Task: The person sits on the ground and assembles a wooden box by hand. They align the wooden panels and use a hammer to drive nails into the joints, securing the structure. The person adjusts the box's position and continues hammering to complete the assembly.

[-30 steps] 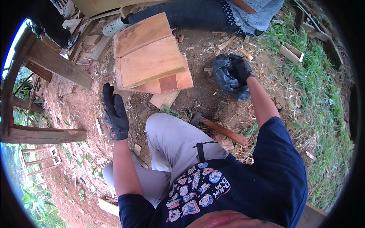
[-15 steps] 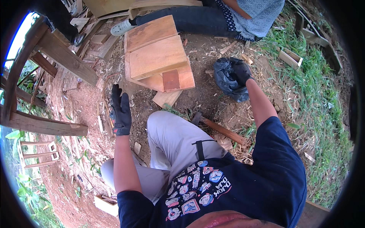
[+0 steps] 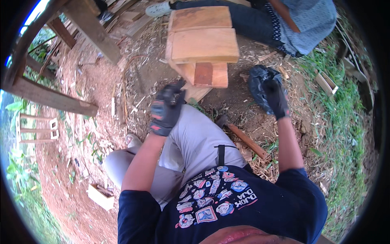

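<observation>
Both my hands wear black gloves. My left hand (image 3: 167, 107) hovers over my raised knee, near the close end of a wooden block stack (image 3: 205, 44); its fingers are loosely bent and apart, with nothing seen in them. My right hand (image 3: 277, 99) reaches to the mouth of a black plastic bag (image 3: 262, 77) on the ground; its fingertips blur into the dark plastic, so what they hold is hidden. A hammer (image 3: 245, 142) with a wooden handle lies beside my thigh. The stack consists of thick boards, one with a darker reddish square patch (image 3: 203, 74).
Another person's leg (image 3: 252, 26) stretches behind the stack. A wooden frame (image 3: 57, 97) stands at the left. Small wooden boxes lie at the lower left (image 3: 100, 196) and in the right-hand grass (image 3: 326, 83). Wood shavings cover the soil.
My left hand has swung right, from beside the stack to over my knee, its fingers bending from straight. My right hand stays at the bag, drawn slightly nearer. The whole view has shifted.
</observation>
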Motion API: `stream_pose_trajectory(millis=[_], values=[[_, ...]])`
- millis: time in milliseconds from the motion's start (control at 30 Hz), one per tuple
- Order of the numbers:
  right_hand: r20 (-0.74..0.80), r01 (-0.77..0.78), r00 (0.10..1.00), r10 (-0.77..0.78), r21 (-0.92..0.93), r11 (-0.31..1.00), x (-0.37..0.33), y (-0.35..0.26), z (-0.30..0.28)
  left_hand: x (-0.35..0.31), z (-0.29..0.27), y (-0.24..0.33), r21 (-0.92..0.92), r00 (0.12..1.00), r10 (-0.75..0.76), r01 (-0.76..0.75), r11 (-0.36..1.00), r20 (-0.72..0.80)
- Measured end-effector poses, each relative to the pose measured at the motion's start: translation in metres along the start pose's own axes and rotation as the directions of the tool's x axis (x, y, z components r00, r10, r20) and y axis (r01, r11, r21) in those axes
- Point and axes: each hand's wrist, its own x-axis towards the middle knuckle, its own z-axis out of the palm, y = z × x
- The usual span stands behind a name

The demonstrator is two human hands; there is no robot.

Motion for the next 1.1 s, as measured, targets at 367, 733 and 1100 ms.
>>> stream_pose_trajectory(millis=[367,733,1100], values=[[0.193,0.032,0.976,-0.099,0.320,0.947,-0.115,-0.166,0.055,-0.036,0.040,0.069,0.065,0.916,0.263,-0.295,0.953,0.304],[0.338,0.092,0.928,-0.160,0.210,0.974,-0.103,-0.200,0.041,-0.032,0.023,0.068,0.117,0.907,0.239,-0.294,0.948,0.348],[0.402,0.036,0.908,-0.122,0.216,0.976,-0.117,-0.180,0.047,-0.025,0.024,0.045,0.053,0.904,0.133,-0.169,0.984,0.406]])
